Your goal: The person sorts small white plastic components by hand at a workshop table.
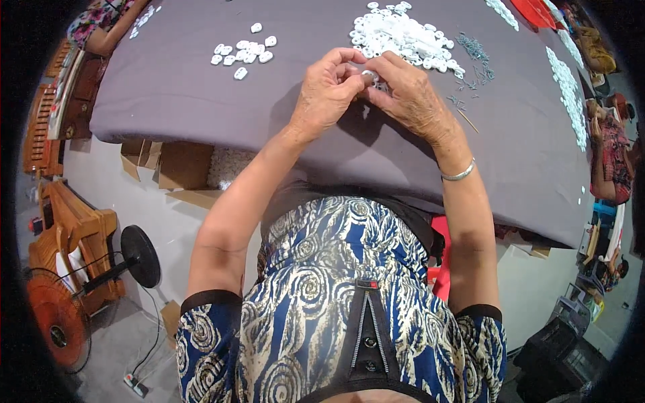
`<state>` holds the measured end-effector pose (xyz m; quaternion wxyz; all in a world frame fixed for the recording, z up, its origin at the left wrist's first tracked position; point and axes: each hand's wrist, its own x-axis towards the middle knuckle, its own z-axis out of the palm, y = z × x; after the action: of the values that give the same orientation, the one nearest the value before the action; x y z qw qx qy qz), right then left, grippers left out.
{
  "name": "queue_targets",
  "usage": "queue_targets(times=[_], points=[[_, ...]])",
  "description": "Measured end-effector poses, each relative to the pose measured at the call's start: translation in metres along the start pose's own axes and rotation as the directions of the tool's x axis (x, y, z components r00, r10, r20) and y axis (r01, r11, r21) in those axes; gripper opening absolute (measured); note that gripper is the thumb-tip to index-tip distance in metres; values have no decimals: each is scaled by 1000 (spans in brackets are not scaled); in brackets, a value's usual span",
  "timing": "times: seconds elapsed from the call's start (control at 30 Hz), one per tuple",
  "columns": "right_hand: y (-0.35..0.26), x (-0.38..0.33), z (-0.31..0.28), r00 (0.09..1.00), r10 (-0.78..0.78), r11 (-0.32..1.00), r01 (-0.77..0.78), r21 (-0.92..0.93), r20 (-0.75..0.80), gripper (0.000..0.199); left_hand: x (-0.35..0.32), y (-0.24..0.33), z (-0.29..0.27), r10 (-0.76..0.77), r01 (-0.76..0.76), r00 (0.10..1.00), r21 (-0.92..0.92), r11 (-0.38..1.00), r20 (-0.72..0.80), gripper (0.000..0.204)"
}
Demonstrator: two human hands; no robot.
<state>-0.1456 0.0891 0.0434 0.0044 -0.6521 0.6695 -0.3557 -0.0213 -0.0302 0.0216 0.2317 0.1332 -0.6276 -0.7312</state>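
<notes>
My left hand (324, 94) and my right hand (415, 93) meet over the table, fingertips pinched together around a small white plastic piece (368, 76). Most of that piece is covered by fingers, so its exact kind cannot be told. Just beyond the hands lies a big heap of similar small white plastic pieces (403, 35), rounded and with holes. Right of the heap are scattered thin grey metal pins or nails (474, 54). A smaller group of white pieces (248, 51) rests to the left. My right wrist wears a silver bangle (459, 172).
A grey-brown cloth covers the table (181, 94). More white pieces (568, 94) line the right side, near a red basin (534, 12). A thin stick (467, 121) lies by my right hand. Cardboard boxes (185, 166) sit below the table; a fan (60, 329) stands lower left. Other people sit around.
</notes>
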Motion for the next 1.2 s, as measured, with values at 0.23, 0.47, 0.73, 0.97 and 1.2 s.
queue_targets(times=[0.23, 0.47, 0.73, 0.97, 1.2], points=[[-1, -2, 2, 997, 35, 989, -25, -149, 71, 24, 0, 5, -1, -70, 71, 997, -31, 997, 31, 17], [-4, -3, 2, 997, 50, 993, -43, -111, 62, 29, -2, 7, 4, -14, 17, 999, -76, 997, 38, 17], [-12, -2, 6, 997, -17, 998, 13, -53, -71, 27, -10, 16, 19, -8, -15, 998, -360, 933, -63, 34], [-29, -2, 22, 999, -11, 999, 12, 39, -38, 21, -23, 14, 35, -25, -17, 997, -502, 865, -77, 48], [-23, -5, 45, 1000, 10, 1000, -9, 9, -27, 21, -19, 2, 32, -116, -15, 979, -620, 785, -171, 43]])
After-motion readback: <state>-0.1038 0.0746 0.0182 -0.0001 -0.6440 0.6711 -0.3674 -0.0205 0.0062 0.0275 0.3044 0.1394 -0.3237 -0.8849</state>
